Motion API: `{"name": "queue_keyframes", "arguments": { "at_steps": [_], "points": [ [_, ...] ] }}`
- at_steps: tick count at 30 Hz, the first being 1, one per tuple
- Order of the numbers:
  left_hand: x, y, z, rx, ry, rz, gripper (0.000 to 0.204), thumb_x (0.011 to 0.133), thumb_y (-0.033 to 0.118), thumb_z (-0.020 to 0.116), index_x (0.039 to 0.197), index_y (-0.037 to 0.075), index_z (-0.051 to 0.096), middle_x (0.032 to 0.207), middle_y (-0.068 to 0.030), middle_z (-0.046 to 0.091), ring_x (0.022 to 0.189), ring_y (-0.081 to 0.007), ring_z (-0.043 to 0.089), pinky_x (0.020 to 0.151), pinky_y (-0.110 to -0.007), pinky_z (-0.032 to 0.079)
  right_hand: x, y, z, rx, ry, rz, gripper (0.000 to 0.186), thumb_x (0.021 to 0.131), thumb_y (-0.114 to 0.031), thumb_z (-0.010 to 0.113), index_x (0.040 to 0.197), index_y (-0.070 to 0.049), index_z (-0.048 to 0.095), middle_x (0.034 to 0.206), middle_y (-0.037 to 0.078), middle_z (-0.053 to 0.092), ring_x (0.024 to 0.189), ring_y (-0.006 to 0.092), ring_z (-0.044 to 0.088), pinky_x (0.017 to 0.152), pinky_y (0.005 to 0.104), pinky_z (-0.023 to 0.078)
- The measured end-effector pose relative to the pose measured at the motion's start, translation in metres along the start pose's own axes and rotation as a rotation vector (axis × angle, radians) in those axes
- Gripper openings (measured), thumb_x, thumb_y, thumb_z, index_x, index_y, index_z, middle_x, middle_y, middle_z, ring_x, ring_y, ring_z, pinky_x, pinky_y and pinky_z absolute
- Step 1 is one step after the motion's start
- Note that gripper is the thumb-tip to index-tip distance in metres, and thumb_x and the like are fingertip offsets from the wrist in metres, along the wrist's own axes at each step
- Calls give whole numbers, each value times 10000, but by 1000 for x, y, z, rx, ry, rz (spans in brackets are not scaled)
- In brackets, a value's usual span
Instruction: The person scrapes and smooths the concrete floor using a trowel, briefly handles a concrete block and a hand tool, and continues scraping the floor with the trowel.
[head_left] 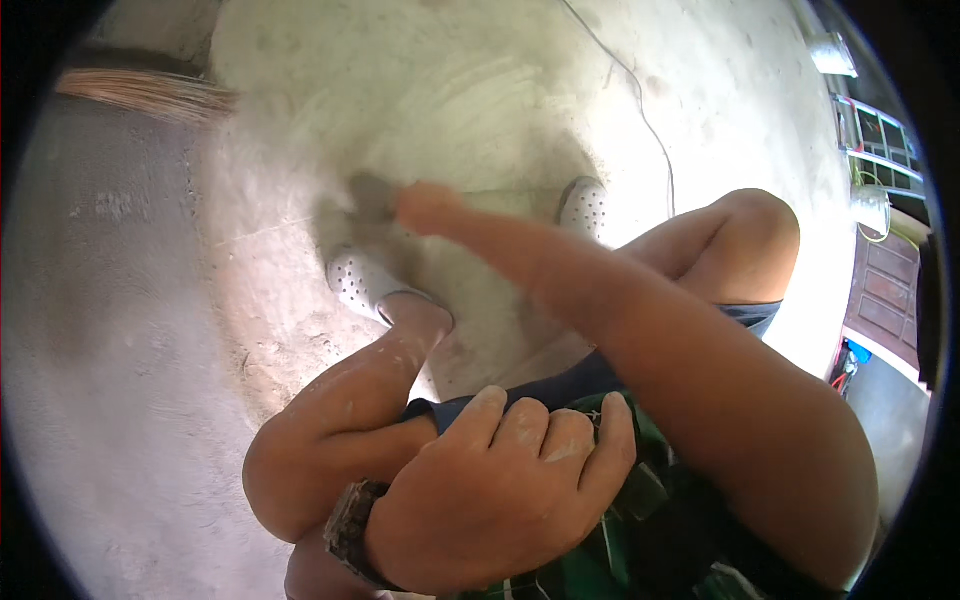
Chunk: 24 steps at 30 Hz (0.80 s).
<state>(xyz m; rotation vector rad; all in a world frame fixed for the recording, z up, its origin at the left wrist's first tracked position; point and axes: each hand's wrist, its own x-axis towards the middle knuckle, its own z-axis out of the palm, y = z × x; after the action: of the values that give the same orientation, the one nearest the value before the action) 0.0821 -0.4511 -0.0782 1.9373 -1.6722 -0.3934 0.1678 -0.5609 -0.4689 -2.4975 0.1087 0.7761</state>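
Observation:
My right arm reaches across to the left over my shoes, and its hand (430, 208) is closed in a fist low over the floor. Beyond the fist sticks out a grey, flat-looking tool (372, 196), too smeared by motion to name its kind. Close to my lap is my left hand (490, 500), back upward, with pale dust on its bent fingers. Those fingers curl down out of sight, and whatever they may hold is hidden. A dark watch or band (352, 530) circles the left wrist.
Pale perforated clogs (355, 280) are on my feet. Rough cement floor (400, 80) spreads around, darker at left. Broom bristles (150, 93) lie at upper left. A thin cable (645, 110) crosses the floor; a pale bucket (871, 210) and a metal ladder-like frame (885, 145) stand far right.

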Motion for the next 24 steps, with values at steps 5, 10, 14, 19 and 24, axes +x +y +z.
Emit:
{"name": "queue_keyframes", "arguments": {
  "at_steps": [5, 10, 14, 19, 24],
  "points": [
    [6, 3, 3, 4, 28, -1, 381, 750, 135, 710, 1117, 45, 760, 659, -11, 475, 572, -146, 508, 503, -286, 438, -25, -38, 10, 58, 22, -134, 306, 940, -254, 593, 1164, -95, 727, 1142, 155, 756, 1093, 355, 718, 901, 516, 576],
    [3, 0, -2, 7, 42, -36, 390, 746, 138, 718, 1125, 56, 762, 663, -9, 470, 578, -145, 504, 497, -291, 429, 0, 96, -108, -206, 26, 181, 321, 1013, -289, 541, 1213, -98, 703, 1165, 144, 743, 1135, 351, 699, 904, 535, 571],
    [-3, -4, -5, 12, 47, -25, 386, 742, 137, 715, 1115, 50, 761, 660, -7, 463, 575, -143, 499, 496, -288, 424, 5, 162, -167, -172, 268, 328, 320, 1001, -232, 520, 1206, -66, 702, 1170, 155, 746, 1072, 363, 720, 918, 509, 575],
    [3, -1, -2, -14, 26, 39, 373, 762, 156, 714, 1118, 54, 760, 663, -6, 476, 574, -143, 505, 495, -286, 429, 32, 148, -109, -416, 74, 114, 299, 966, -205, 555, 1127, -33, 737, 1145, 161, 744, 1053, 363, 719, 900, 501, 578],
    [-2, -2, 4, 26, 33, -22, 365, 769, 161, 708, 1114, 53, 758, 700, -17, 537, 594, -148, 536, 535, -289, 480, -3, -51, -1, 27, -90, -126, 307, 907, -247, 616, 1093, -48, 757, 1111, 193, 757, 1085, 360, 726, 893, 517, 580]
  ]
}}
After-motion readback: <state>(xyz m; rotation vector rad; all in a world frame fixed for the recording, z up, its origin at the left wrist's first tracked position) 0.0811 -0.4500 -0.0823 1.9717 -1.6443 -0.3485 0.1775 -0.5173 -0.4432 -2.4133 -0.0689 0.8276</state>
